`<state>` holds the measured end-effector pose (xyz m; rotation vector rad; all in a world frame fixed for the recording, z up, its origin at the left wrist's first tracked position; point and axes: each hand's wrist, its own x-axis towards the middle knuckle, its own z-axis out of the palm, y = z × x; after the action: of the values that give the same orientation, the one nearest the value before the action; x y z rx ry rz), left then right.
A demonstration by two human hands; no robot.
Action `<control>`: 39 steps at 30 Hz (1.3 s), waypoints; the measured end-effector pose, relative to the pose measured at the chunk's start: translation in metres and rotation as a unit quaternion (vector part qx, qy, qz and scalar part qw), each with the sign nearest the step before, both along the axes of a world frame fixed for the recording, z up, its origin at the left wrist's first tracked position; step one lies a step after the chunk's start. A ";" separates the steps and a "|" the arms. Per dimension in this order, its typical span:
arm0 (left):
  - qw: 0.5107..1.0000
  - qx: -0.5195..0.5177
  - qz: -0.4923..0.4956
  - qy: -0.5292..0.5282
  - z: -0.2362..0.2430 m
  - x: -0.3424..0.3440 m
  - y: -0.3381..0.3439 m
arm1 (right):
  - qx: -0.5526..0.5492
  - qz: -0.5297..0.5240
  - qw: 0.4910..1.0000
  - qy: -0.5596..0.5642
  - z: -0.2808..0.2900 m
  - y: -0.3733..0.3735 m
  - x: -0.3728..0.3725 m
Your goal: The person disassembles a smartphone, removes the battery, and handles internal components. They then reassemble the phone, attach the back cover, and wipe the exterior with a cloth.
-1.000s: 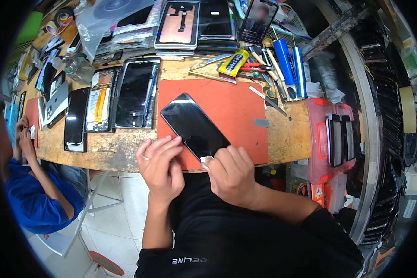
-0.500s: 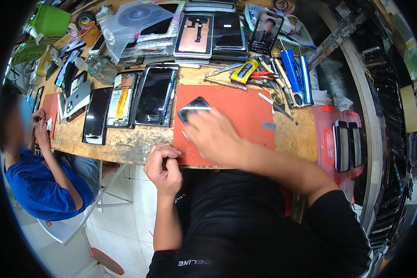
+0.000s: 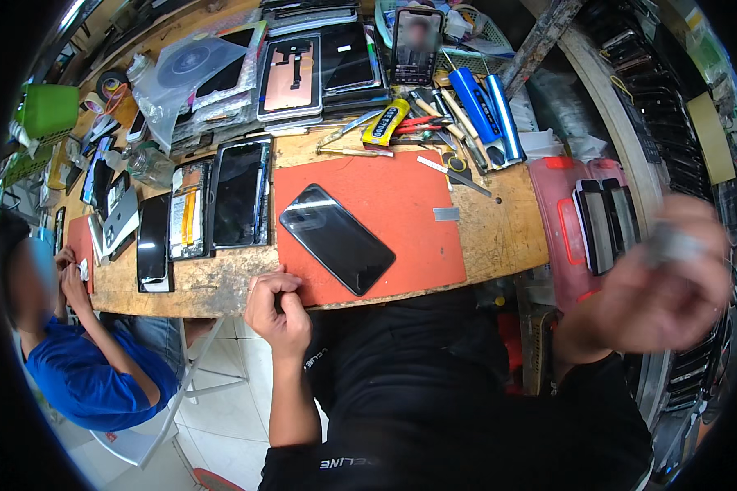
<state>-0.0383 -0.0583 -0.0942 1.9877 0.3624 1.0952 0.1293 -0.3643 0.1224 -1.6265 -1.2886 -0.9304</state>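
Observation:
A black smartphone (image 3: 337, 240) lies flat and slanted on the orange-red work mat (image 3: 424, 260), its glossy dark face up. At the mat's near left corner my left hand (image 3: 278, 313) rests in a loose fist on the table edge, close to the phone but apart from it. No object shows in its fingers. My right hand (image 3: 659, 290) is raised far off to the right, beyond the table. It is smeared by motion, its fingers bent around a small greyish thing (image 3: 673, 244) that I cannot make out.
Opened phones (image 3: 241, 192) stand left of the mat. Behind it lie a yellow tube (image 3: 385, 123), tools and blue cylinders (image 3: 473, 106), with a propped phone (image 3: 418, 47) at the back. A red-trimmed clear case (image 3: 558, 221) is at right. Another person (image 3: 98, 368) sits at left.
My right hand has left the phone and swung far right, uncovering the whole phone. My left hand stays curled at the table edge. The view has shifted to the right.

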 end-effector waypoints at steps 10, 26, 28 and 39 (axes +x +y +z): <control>0.966 0.136 0.092 0.199 0.026 0.020 0.002 | 0.112 -0.033 0.990 -0.080 0.000 0.039 0.019; 0.959 0.152 0.064 0.232 0.033 0.033 0.018 | 0.078 -0.100 0.991 0.050 -0.029 -0.007 0.021; 0.956 0.147 0.062 0.248 0.035 0.033 0.017 | 0.083 -0.091 0.991 0.060 -0.029 -0.002 0.021; 0.984 0.076 0.068 0.149 0.013 0.022 0.028 | 0.054 -0.059 0.994 0.077 -0.043 0.013 0.018</control>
<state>-0.0163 -0.0304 -0.0816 2.2987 0.5942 0.9299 0.1476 -0.3512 0.0790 -1.6690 -1.0286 -0.9110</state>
